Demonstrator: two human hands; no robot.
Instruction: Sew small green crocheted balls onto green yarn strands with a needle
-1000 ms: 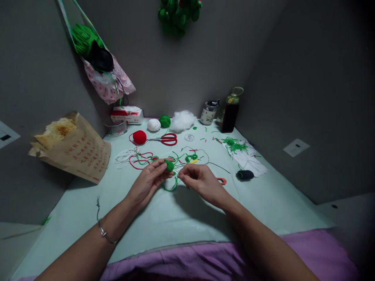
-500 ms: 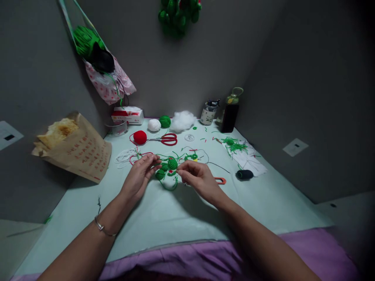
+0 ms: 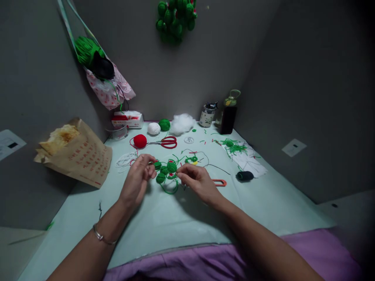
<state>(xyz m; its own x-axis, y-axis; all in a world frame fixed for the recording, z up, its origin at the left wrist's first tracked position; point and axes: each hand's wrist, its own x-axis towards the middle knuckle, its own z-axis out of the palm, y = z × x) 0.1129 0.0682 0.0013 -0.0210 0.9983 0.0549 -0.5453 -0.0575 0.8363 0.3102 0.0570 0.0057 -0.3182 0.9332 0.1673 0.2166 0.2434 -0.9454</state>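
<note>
A cluster of small green crocheted balls with red bits and loose green yarn lies between my two hands. My left hand is at its left side, fingers curled, the tips against the leftmost green ball. From the right, the thumb and forefinger of my right hand pinch the edge of the cluster beside the largest ball. Whatever is right between those fingertips is too small to make out. A green yarn tail loops below the cluster. Just behind lie green scraps and a dark thread.
Red-handled scissors, a red yarn ball, a white yarn ball and white stuffing lie farther back. An orange-framed tool is by my right hand, with a dark yarn spool beyond. A paper bag stands left.
My left hand has drawn slightly left and its fingers have curled more, uncovering the leftmost green ball. My right hand keeps its pinch. The whole view has shifted slightly.
</note>
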